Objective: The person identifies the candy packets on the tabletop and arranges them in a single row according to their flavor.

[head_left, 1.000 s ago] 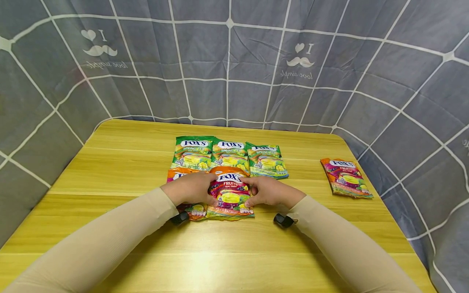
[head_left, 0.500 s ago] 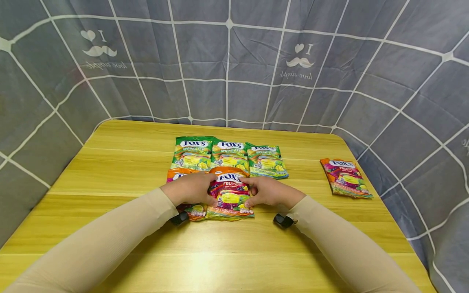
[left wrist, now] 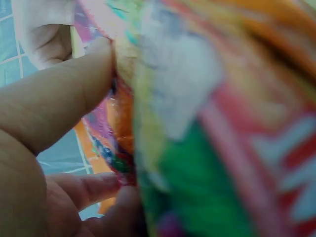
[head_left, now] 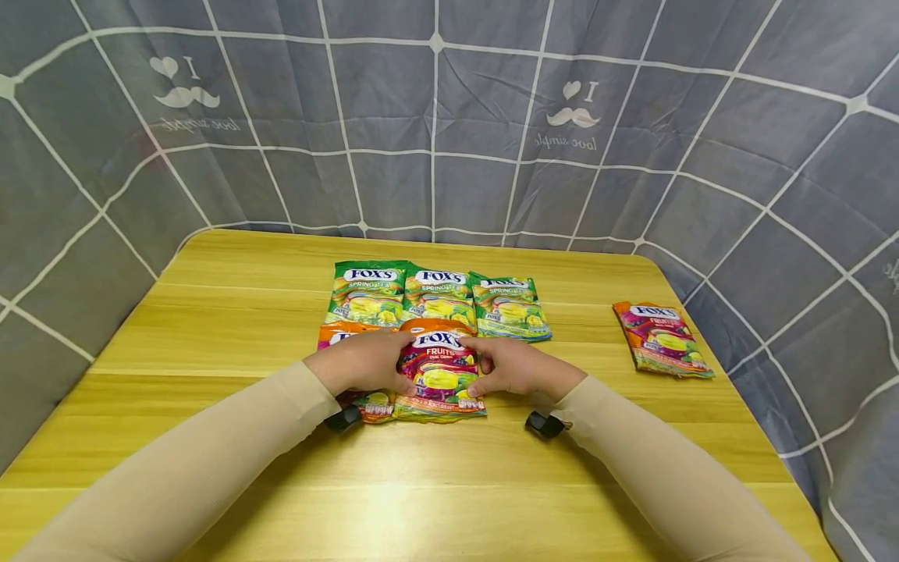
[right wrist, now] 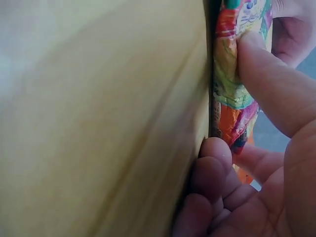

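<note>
- Both hands sit on one orange Fox's Fruits candy bag [head_left: 440, 373], which lies flat near the middle of the wooden counter [head_left: 232, 312], a little toward its near edge.
- Left hand [head_left: 365, 361]: its grip is closed on the bag's left edge, thumb on the printed face and fingers at the side. The left wrist view is blurred but shows a thumb [left wrist: 59, 106] pressed against the wrapper.
- Right hand [head_left: 516, 367]: its grip pinches the bag's right edge. The right wrist view shows the thumb [right wrist: 269, 84] on top of the bag [right wrist: 232, 79] and the fingertips tucked at its underside against the counter [right wrist: 98, 118].
- A second orange Fruits bag [head_left: 351, 371] lies just left of the held one, mostly hidden under the left hand, with its edge touching or slightly under its neighbour.
- Three green Fox's Spring Tea bags [head_left: 438, 297] form a closed row just behind, side by side, toward the far edge.
- One more lone Fruits bag [head_left: 662, 339] lies well apart, near the right edge of the counter.
- Judgement on progress: the back row of three looks finished. The front row has two bags in place, the second being squared up under both hands. The bag at the right edge remains to be brought in, and a gap for it shows at the right of the front row.
- Grey grid-pattern cloth [head_left: 435, 133] hangs around the far and side edges.
</note>
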`<state>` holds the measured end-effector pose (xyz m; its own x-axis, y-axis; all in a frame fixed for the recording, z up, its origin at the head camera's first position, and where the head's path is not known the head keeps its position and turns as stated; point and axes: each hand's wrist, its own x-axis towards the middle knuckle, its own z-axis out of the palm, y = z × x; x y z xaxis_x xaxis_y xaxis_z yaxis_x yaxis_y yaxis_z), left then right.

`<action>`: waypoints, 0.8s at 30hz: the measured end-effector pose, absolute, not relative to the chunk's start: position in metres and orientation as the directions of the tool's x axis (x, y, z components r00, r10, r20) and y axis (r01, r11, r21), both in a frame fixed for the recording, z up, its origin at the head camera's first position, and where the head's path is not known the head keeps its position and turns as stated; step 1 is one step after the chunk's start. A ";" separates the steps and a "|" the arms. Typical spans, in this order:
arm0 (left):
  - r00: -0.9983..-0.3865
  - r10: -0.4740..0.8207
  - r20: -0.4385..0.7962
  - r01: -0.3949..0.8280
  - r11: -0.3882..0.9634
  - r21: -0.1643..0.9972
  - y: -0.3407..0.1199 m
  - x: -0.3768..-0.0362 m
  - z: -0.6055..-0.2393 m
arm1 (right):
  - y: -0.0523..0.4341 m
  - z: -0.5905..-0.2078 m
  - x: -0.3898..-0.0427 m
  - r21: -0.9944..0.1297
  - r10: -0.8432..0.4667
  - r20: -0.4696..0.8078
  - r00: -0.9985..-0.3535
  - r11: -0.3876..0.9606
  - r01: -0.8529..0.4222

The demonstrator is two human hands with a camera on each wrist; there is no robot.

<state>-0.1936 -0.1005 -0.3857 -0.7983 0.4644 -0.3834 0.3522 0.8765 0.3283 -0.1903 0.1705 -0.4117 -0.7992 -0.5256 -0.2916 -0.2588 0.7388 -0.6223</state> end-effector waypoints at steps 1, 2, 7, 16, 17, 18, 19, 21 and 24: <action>-0.797 0.467 -0.383 0.360 0.877 0.320 -0.100 -0.194 -0.385 | 0.172 -0.411 -0.190 -0.634 -0.524 -0.293 -0.799 0.732 -0.248; -0.795 0.473 -0.380 0.372 0.875 0.311 -0.099 -0.194 -0.384 | 0.173 -0.411 -0.190 -0.648 -0.526 -0.294 -0.798 0.724 -0.238; -0.789 0.500 -0.357 0.432 0.865 0.256 -0.092 -0.196 -0.372 | 0.185 -0.404 -0.188 -0.671 -0.539 -0.266 -0.799 0.699 -0.247; -0.779 0.571 -0.259 0.492 0.813 0.310 -0.048 -0.199 -0.337 | 0.250 -0.374 -0.192 -0.509 -0.336 0.034 -0.941 0.805 -0.306; -0.774 0.587 -0.237 0.500 0.797 0.340 -0.041 -0.199 -0.336 | 0.261 -0.372 -0.193 -0.480 -0.297 0.062 -0.953 0.828 -0.289; -0.770 0.600 -0.215 0.508 0.781 0.363 -0.034 -0.200 -0.335 | 0.273 -0.370 -0.194 -0.460 -0.256 0.081 -0.963 0.848 -0.264; -0.767 0.614 -0.187 0.517 0.764 0.386 -0.026 -0.201 -0.335 | 0.285 -0.369 -0.195 -0.441 -0.217 0.095 -0.972 0.866 -0.236; -0.762 0.631 -0.144 0.526 0.733 0.432 -0.011 -0.203 -0.337 | 0.310 -0.367 -0.197 -0.400 -0.148 0.107 -0.983 0.899 -0.178; -0.754 0.648 -0.107 0.522 0.691 0.500 0.014 -0.208 -0.341 | 0.347 -0.366 -0.197 -0.376 -0.056 0.080 -0.995 0.923 -0.082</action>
<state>-0.2080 0.0140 -0.3413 -0.7545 0.6476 -0.1069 0.5221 0.6908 0.5003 -0.1974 0.3474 -0.3657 -0.9953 -0.0557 0.0797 -0.0818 0.9229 -0.3763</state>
